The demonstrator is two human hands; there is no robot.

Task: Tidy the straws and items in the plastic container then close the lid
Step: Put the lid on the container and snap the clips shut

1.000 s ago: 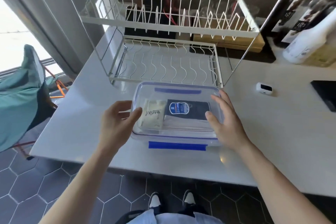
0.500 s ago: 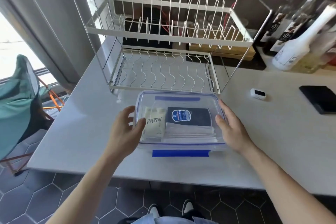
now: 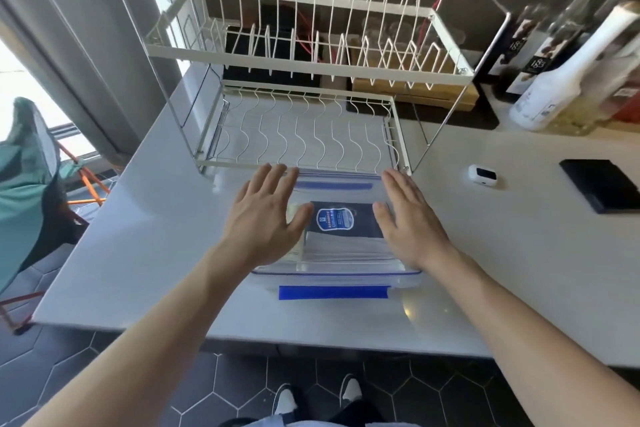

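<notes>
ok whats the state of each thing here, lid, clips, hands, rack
lid: on the container, both palms over it
near clip: sticking out flat, looks unlatched
left hand: open, flat on lid
right hand: open, flat on lid
rack: empty
</notes>
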